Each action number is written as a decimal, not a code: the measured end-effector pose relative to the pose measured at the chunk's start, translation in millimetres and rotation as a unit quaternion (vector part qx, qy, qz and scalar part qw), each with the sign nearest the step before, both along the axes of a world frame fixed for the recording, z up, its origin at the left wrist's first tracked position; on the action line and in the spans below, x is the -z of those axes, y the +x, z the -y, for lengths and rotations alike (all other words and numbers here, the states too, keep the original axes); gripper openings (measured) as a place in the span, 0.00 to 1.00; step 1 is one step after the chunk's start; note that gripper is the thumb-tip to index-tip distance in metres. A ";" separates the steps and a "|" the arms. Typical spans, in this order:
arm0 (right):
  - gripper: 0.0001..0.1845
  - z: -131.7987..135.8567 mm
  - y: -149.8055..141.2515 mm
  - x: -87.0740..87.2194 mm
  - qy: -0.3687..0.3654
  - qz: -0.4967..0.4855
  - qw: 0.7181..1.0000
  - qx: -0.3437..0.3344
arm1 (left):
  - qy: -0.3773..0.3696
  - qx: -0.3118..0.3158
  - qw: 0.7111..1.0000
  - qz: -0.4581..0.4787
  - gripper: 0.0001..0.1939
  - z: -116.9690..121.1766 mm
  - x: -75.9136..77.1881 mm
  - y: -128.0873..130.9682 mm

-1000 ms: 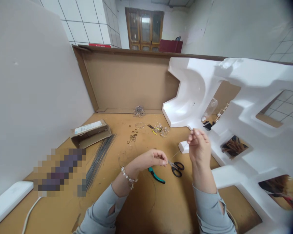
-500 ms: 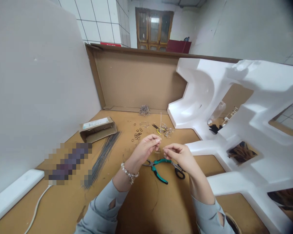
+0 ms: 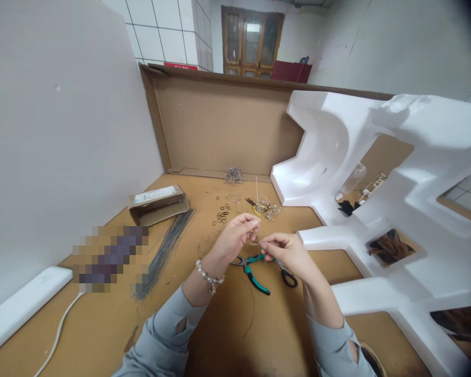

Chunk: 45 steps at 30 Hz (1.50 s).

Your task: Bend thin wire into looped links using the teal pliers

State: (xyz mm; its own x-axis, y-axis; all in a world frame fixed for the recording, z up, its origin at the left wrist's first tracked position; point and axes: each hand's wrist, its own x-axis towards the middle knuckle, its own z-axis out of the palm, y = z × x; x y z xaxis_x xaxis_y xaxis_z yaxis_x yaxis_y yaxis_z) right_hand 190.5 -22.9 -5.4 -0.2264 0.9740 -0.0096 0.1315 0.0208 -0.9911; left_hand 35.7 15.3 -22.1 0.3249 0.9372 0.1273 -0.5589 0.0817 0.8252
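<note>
My left hand [image 3: 239,233] pinches a thin straight wire [image 3: 256,189], which stands upright above the fingertips. Close beside it, my right hand [image 3: 284,250] has thumb and forefinger pressed together on a small thin piece, too fine to name, near the wire's lower part. Below the hands lie teal-handled pliers [image 3: 256,281] and black-handled scissors [image 3: 289,278], partly hidden by the right hand. Beyond the hands are several small dark rings [image 3: 222,215], yellow-handled pliers [image 3: 254,205] and a tangle of bent wire pieces [image 3: 272,210].
A bundle of grey wires [image 3: 167,254] lies left, beside an open cardboard box [image 3: 159,204]. A dark metallic pile [image 3: 233,175] sits near the cardboard back wall [image 3: 223,123]. White foam packing [image 3: 325,235] borders the right side; a white power strip [image 3: 27,309] lies far left.
My right hand has moved slightly left, its fingertips now closer to the wire under my left hand. The left hand keeps its pinch; the view has shifted a little.
</note>
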 end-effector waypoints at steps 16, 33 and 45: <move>0.12 -4.0 -0.6 6.6 -0.012 0.002 1.000 -0.018 | 0.010 -0.031 0.999 -0.013 0.06 1.4 1.5 5.7; 0.12 -5.5 0.2 10.2 0.003 -0.013 0.999 -0.030 | 0.018 -0.027 0.999 -0.025 0.06 2.6 -0.2 4.0; 0.12 -5.3 0.4 10.7 -0.001 -0.018 0.999 -0.030 | 0.022 -0.034 0.999 -0.025 0.05 2.5 0.2 4.2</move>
State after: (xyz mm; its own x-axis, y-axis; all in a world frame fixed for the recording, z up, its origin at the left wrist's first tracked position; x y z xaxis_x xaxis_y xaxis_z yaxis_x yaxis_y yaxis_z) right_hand 190.9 -17.6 -16.0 -0.2847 0.9586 -0.0020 0.0949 0.0261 -0.9951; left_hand 39.9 12.9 -22.3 0.2681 0.9509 0.1545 -0.5194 0.0076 0.8545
